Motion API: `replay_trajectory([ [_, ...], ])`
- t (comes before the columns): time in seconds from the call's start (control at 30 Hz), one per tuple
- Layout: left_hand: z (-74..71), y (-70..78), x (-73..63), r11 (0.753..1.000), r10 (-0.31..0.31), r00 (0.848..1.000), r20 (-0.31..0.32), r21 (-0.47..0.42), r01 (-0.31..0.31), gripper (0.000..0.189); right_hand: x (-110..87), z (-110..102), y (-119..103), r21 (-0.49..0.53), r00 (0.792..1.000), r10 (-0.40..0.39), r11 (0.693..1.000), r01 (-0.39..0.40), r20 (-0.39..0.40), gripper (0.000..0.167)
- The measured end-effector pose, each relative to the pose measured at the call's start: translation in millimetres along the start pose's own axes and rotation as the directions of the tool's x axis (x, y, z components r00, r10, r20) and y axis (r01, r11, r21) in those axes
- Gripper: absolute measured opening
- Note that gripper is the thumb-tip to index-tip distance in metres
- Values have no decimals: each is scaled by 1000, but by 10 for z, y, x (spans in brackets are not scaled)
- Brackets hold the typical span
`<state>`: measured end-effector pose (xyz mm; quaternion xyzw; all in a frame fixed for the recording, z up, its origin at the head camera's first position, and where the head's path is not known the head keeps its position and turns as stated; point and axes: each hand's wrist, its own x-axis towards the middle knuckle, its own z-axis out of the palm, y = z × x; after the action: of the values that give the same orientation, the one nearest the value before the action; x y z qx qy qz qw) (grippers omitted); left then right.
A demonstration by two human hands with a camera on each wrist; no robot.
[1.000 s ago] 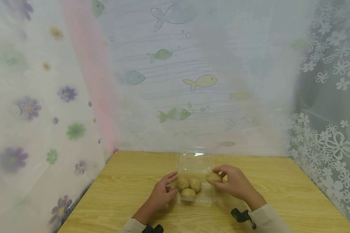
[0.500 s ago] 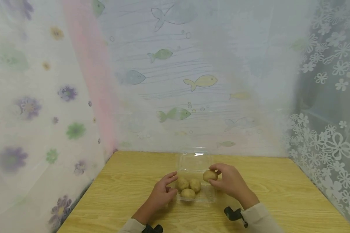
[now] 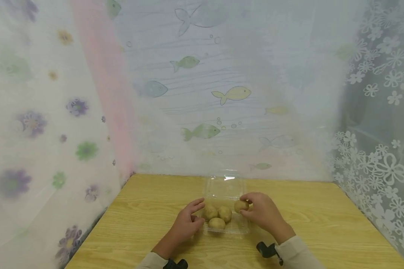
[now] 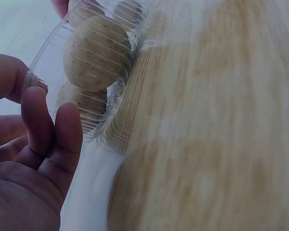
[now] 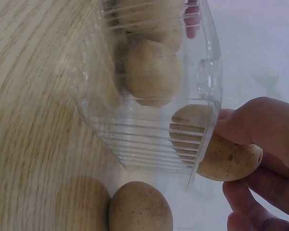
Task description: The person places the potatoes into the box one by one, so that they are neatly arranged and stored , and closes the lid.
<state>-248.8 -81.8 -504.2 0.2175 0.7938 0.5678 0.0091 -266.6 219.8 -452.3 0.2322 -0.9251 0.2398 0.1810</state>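
A clear plastic clamshell container (image 3: 239,226) stands on the table with its lid (image 3: 225,186) raised at the back. Three potatoes (image 3: 217,223) lie inside, mostly on the left. My left hand (image 3: 187,221) is at the container's left side; in the left wrist view its fingers (image 4: 38,115) hold the rim. My right hand (image 3: 265,213) grips another potato (image 3: 241,206) between thumb and fingers, at the right rim of the container. In the right wrist view this potato (image 5: 229,159) is partly seen through the ribbed wall.
One more potato (image 5: 140,207) sits on the table just outside the container, visible in the right wrist view and hidden by my hand from the head view. The wooden table (image 3: 148,239) meets curtains printed with fish (image 3: 202,131) and flowers.
My right hand has brought its potato leftward from beyond the right side to the container's edge, then slightly down. The left hand and the three potatoes inside have stayed put.
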Motion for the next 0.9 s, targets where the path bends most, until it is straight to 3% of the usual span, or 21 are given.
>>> replay_trajectory([
  [0.2, -8, -18, 5, 1000, 26, 1000, 3, 9, -27, 57, -1, 44, -38, -11, 1000, -27, 1000, 27, -11, 32],
  [0.33, -15, -24, 9, 1000, 12, 1000, 4, 16, -12, 58, -7, 76, -75, -15, 999, -34, 999, 33, -18, 32],
  [0.77, -16, 1, 13, 1000, 11, 1000, 4, 2, -11, 57, -1, 180, -97, -48, 999, 34, 998, -33, 5, 35],
  [0.9, -12, 1, 21, 1000, 17, 1000, -1, 0, -17, 58, -6, 178, -111, -18, 998, 66, 998, -65, 17, 30],
])
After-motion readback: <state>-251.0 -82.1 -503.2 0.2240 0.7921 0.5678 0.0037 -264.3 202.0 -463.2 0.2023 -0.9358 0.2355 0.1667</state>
